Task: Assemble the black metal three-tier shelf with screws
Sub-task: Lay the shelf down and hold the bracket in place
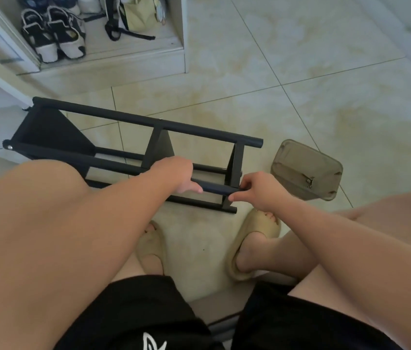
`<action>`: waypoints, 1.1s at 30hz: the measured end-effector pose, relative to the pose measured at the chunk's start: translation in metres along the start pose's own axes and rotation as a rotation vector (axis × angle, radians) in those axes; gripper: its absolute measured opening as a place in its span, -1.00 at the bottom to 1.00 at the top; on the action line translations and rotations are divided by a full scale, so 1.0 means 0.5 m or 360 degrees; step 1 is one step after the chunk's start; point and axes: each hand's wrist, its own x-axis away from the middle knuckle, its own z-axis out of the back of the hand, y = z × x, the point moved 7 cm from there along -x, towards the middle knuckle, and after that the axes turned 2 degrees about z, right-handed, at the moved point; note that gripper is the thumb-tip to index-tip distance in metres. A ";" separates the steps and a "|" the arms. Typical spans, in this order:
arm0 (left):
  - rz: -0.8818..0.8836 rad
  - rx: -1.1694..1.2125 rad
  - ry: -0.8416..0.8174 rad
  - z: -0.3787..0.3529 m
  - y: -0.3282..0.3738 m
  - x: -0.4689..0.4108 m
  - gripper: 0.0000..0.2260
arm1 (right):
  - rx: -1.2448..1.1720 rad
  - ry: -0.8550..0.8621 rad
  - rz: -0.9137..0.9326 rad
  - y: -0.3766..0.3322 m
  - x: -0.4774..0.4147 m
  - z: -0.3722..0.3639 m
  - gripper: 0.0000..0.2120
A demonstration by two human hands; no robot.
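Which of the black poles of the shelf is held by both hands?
The near upper pole: the left hand grips it and the right hand pinches its end. The far pole and the lowest pole are untouched.

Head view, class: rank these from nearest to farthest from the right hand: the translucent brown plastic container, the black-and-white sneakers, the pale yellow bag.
1. Translucent brown plastic container: on the floor just right of the right hand.
2. Pale yellow bag: far back, top centre.
3. Black-and-white sneakers: far back, top left.
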 end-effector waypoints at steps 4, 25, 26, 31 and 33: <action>-0.0014 -0.0001 -0.0099 -0.024 0.011 0.024 -0.47 | 0.0007 -0.0027 -0.0032 -0.001 0.045 -0.026 -0.58; 0.0075 0.0107 -0.0006 -0.094 0.001 0.128 -0.50 | 0.0784 0.0285 0.0014 -0.012 0.136 -0.064 0.38; 0.0073 0.0114 -0.0001 -0.092 0.001 0.130 -0.50 | 0.0830 0.0269 0.0042 -0.011 0.128 -0.063 0.42; 0.0067 0.0145 0.0056 -0.082 0.003 0.123 -0.51 | 0.0979 0.0181 0.0239 -0.015 0.094 -0.049 0.44; 0.0063 0.0142 0.0042 -0.080 0.003 0.119 -0.51 | 0.1051 0.0118 0.0326 -0.016 0.083 -0.052 0.42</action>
